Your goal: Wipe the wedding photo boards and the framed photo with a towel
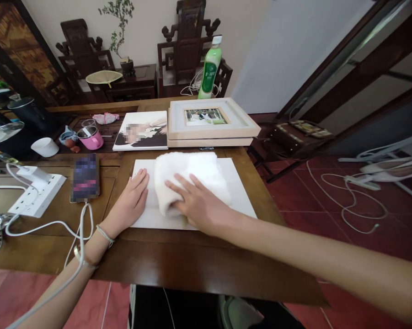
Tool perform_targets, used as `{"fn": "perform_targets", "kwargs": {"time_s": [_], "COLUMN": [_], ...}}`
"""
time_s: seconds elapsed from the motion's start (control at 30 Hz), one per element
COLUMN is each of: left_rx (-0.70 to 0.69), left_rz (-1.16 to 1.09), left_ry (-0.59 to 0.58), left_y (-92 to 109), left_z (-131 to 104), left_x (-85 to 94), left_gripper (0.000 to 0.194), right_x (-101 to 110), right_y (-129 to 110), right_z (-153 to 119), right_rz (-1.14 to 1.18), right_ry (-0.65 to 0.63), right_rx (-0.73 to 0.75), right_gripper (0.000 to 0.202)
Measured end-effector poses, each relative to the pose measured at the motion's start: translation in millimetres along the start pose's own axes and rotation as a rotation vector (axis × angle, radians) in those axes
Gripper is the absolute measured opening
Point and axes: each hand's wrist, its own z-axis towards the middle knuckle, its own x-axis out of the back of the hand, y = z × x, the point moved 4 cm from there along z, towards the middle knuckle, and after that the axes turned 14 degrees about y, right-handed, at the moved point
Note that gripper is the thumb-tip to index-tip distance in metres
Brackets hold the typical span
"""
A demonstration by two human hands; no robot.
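A folded white fluffy towel lies on a flat white board near the table's front edge. My right hand is on the towel's near side, its fingers spread over the top and its thumb at the lower fold. The underside of that grip is hidden. At the board's left edge, my left hand rests flat with its fingers stretched out, apart from the towel. A small brownish bit shows below the towel, too blurred to name.
Behind the board are stacked picture frames, a photo panel and a green bottle. To the left lie a phone, a power strip and a white cable crossing over my left forearm. A pink cup stands farther back.
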Motion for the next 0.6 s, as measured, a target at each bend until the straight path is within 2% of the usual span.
{"fn": "perform_targets", "kwargs": {"time_s": [0.07,0.17,0.23,0.3,0.43,0.5,0.6], "left_rx": [0.049,0.165,0.254,0.334,0.365,0.346,0.318], "left_rz": [-0.049,-0.172,-0.256,-0.308,-0.344,-0.342,-0.291], "left_ry": [0.013,0.066,0.127,0.202,0.326,0.331,0.294], "left_y": [-1,-2,-3,-5,-4,-1,4], "left_z": [1,3,4,4,4,3,2], "left_x": [0.9,4.9,8.7,12.7,18.9,19.5,18.4], "left_gripper": [0.053,0.059,0.063,0.064,0.063,0.063,0.063], "right_x": [-3,-2,1,3,5,6,11], "right_y": [11,11,0,-14,-42,-52,-58], "right_z": [15,35,43,44,22,4,-24], "right_rz": [-0.046,-0.080,-0.077,-0.061,0.017,0.083,0.185], "right_ry": [-0.009,0.021,0.049,0.067,0.128,0.193,0.253], "right_rx": [-0.051,-0.104,-0.058,0.049,0.279,0.360,0.404], "right_gripper": [0.038,0.040,0.038,0.037,0.031,0.030,0.028]}}
